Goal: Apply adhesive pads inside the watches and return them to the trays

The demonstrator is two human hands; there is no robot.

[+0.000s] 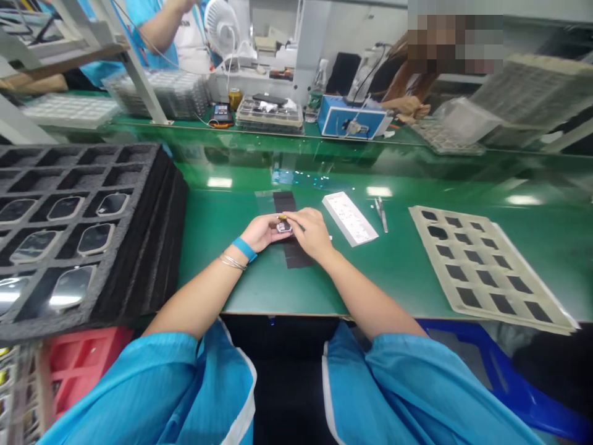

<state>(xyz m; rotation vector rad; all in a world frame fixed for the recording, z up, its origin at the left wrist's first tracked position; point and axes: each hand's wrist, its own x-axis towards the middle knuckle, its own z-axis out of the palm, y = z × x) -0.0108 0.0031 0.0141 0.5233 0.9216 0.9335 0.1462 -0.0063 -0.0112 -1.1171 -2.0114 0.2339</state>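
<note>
- Foam tray [139,204], at 9 o'clock from your hands: it sits at the edge of the surface [393,272] with glossy parts [95,238] face up in its cells. I judge your left elbow could knock it.
- Left hand [262,232]: fingers curled round a small part [283,227], held over the black strip [296,253].
- Right hand [311,233]: pinches the same part from 3 o'clock. Uneven pressure could flick it loose or smudge it.
- White tray [349,217] and tweezers [382,214], at 2 o'clock: near your right wrist and easily swept aside.
- Cut-out sheet [486,266], at 3 o'clock: its near corner lies at the surface's edge, where a sleeve could drag it.
</note>
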